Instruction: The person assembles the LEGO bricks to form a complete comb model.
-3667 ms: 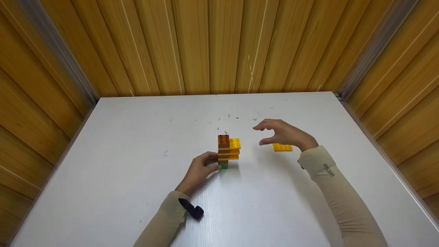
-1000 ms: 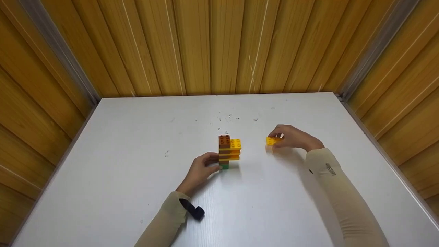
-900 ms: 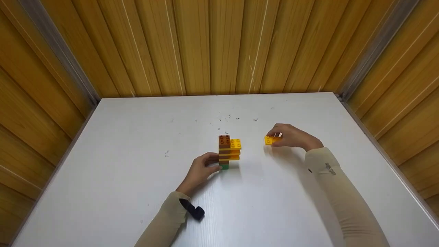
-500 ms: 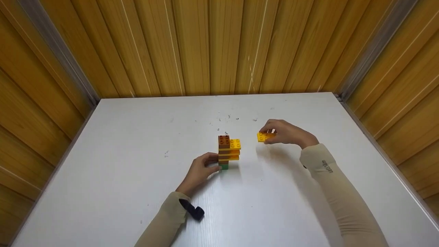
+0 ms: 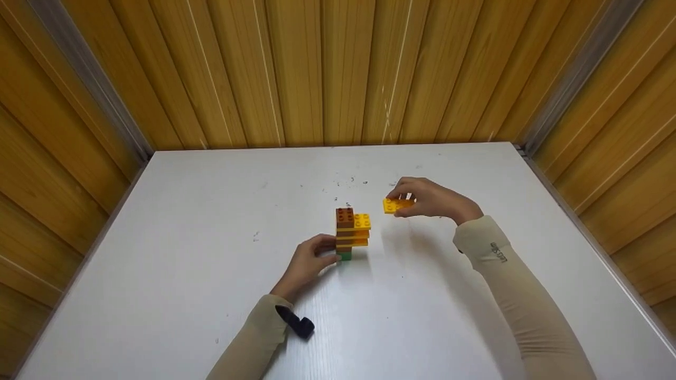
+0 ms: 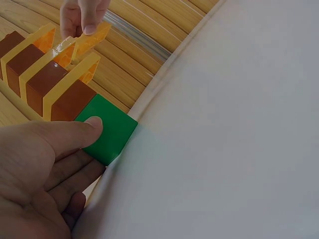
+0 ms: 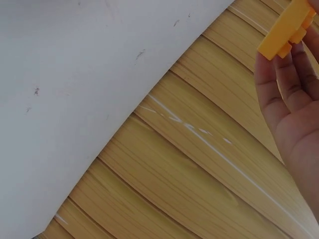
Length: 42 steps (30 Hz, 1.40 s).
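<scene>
A tower of building bricks (image 5: 344,224) stands upright on the white table, brown bricks alternating with thin yellow plates that jut out to the right. Its base is a green brick (image 6: 109,127). My left hand (image 5: 306,266) pinches the tower low down, the thumb pressed on the green brick in the left wrist view. Raised off the table to the right of the tower, my right hand (image 5: 433,200) pinches a loose yellow building plate (image 5: 391,206), studs upward. In the right wrist view that yellow plate (image 7: 286,32) is partly cut off by the frame edge.
The white table (image 5: 185,237) is bounded at the back by a wood-patterned wall (image 5: 343,74), with similar panels on both sides. Small dark marks (image 5: 352,180) dot the surface behind the tower. A black strap (image 5: 296,322) hangs from the left sleeve.
My right hand, open above the yellow plate at first, has taken hold of it, lifted it and carried it leftward toward the tower. My left hand and the tower stay in place.
</scene>
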Each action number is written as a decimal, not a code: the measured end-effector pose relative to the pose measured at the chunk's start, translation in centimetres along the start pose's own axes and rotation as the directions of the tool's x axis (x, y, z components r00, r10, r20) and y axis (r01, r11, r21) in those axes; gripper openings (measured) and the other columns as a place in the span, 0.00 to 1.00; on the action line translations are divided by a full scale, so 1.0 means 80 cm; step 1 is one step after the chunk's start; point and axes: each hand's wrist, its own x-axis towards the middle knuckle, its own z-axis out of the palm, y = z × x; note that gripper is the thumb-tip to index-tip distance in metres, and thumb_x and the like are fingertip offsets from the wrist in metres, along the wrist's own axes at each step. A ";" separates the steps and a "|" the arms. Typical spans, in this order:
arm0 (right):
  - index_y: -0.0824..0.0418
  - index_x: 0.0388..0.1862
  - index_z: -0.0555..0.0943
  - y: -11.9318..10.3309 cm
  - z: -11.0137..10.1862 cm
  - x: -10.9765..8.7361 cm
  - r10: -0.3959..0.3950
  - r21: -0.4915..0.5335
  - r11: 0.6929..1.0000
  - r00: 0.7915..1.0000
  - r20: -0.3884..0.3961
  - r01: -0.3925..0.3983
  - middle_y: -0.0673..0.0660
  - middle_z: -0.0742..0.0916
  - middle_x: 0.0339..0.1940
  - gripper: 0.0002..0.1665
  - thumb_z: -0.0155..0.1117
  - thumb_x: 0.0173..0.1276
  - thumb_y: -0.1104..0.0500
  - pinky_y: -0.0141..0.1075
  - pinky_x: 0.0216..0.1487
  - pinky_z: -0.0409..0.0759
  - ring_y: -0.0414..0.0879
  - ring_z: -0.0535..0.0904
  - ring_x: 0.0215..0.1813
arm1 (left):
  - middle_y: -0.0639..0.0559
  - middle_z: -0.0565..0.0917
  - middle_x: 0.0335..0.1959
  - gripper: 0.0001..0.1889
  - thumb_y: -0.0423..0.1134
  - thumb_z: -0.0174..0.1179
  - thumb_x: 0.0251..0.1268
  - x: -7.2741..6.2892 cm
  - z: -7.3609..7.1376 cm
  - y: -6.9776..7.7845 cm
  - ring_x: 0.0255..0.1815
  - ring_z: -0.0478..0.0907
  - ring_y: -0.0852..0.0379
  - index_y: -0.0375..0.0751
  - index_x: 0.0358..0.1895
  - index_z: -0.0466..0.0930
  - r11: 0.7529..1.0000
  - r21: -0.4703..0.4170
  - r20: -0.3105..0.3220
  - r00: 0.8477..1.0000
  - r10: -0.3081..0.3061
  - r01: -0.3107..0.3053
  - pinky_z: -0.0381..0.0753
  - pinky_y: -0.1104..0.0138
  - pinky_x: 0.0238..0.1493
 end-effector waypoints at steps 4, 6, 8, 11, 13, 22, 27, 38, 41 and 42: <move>0.57 0.53 0.82 -0.011 -0.002 0.002 -0.031 0.001 1.000 0.999 0.004 0.031 0.52 0.81 0.46 0.20 0.70 0.61 0.56 0.42 0.52 0.79 0.49 0.77 0.49 | 0.50 0.83 0.54 0.20 0.34 0.66 0.59 0.000 0.000 0.000 0.58 0.79 0.54 0.45 0.55 0.78 1.000 0.002 0.004 1.000 -0.014 0.014 0.75 0.62 0.63; 0.58 0.52 0.82 -0.017 -0.003 0.003 -0.060 -0.006 0.998 0.998 0.000 0.060 0.52 0.81 0.45 0.20 0.70 0.61 0.56 0.42 0.52 0.79 0.49 0.77 0.48 | 0.50 0.82 0.55 0.20 0.34 0.66 0.58 0.000 -0.001 0.000 0.58 0.79 0.54 0.45 0.55 0.78 1.000 -0.003 0.006 1.000 -0.018 0.018 0.75 0.62 0.63; 0.58 0.52 0.83 -0.022 -0.003 0.004 -0.089 -0.016 0.996 0.996 -0.006 0.089 0.52 0.82 0.44 0.20 0.70 0.61 0.57 0.42 0.51 0.79 0.48 0.77 0.48 | 0.50 0.82 0.55 0.20 0.34 0.66 0.58 0.001 -0.001 0.000 0.58 0.79 0.54 0.45 0.55 0.78 1.000 -0.005 0.008 1.000 -0.013 0.013 0.75 0.62 0.63; 0.59 0.52 0.83 -0.031 -0.004 0.007 -0.129 -0.021 0.991 0.992 -0.012 0.129 0.52 0.82 0.45 0.19 0.70 0.62 0.57 0.42 0.51 0.80 0.47 0.77 0.47 | 0.50 0.82 0.54 0.20 0.34 0.66 0.58 0.000 -0.001 0.001 0.58 0.79 0.54 0.45 0.55 0.78 1.000 -0.008 0.006 1.000 -0.014 0.014 0.75 0.61 0.63; 0.59 0.52 0.83 -0.036 -0.004 0.008 -0.154 -0.026 0.988 0.988 -0.013 0.153 0.53 0.82 0.45 0.19 0.69 0.62 0.57 0.42 0.51 0.80 0.47 0.77 0.47 | 0.50 0.82 0.54 0.19 0.34 0.66 0.58 0.000 -0.001 0.001 0.58 0.79 0.54 0.46 0.55 0.78 1.000 -0.010 0.007 1.000 -0.016 0.016 0.74 0.61 0.64; 0.59 0.53 0.82 -0.057 -0.005 0.017 -0.241 -0.046 0.970 0.970 -0.014 0.241 0.53 0.82 0.46 0.19 0.69 0.63 0.56 0.41 0.50 0.81 0.47 0.78 0.47 | 0.51 0.82 0.54 0.19 0.36 0.66 0.59 0.000 -0.001 0.003 0.58 0.78 0.54 0.47 0.55 0.78 1.000 -0.007 0.011 1.000 -0.028 0.028 0.74 0.60 0.64; 0.59 0.53 0.82 -0.067 -0.003 0.021 -0.285 -0.044 0.958 0.958 -0.006 0.285 0.53 0.82 0.46 0.18 0.68 0.64 0.57 0.40 0.49 0.81 0.46 0.78 0.47 | 0.51 0.83 0.54 0.19 0.36 0.66 0.59 0.000 -0.002 0.004 0.57 0.79 0.54 0.47 0.55 0.78 0.999 -0.002 0.010 0.999 -0.042 0.042 0.74 0.60 0.64; 0.61 0.53 0.82 -0.087 0.002 0.031 -0.349 -0.046 0.936 0.937 0.020 0.349 0.55 0.82 0.46 0.18 0.67 0.64 0.58 0.40 0.47 0.81 0.47 0.78 0.46 | 0.51 0.83 0.54 0.19 0.34 0.65 0.59 -0.001 -0.001 0.003 0.57 0.79 0.54 0.47 0.55 0.78 0.999 0.018 0.003 0.999 -0.032 0.032 0.75 0.60 0.63; 0.61 0.53 0.82 -0.090 0.004 0.033 -0.360 -0.053 0.931 0.932 0.026 0.361 0.54 0.82 0.46 0.18 0.67 0.64 0.58 0.39 0.47 0.81 0.46 0.78 0.46 | 0.52 0.83 0.54 0.18 0.34 0.65 0.60 -0.001 -0.001 0.003 0.57 0.79 0.54 0.48 0.54 0.78 0.999 0.018 0.002 0.999 -0.034 0.034 0.74 0.59 0.64; 0.61 0.53 0.82 -0.091 0.005 0.034 -0.362 -0.056 0.930 0.932 0.028 0.363 0.54 0.82 0.46 0.18 0.67 0.64 0.57 0.39 0.47 0.81 0.46 0.78 0.46 | 0.52 0.83 0.54 0.18 0.35 0.65 0.60 -0.001 0.000 0.004 0.57 0.79 0.54 0.48 0.54 0.78 0.999 0.020 0.002 0.999 -0.034 0.034 0.74 0.59 0.64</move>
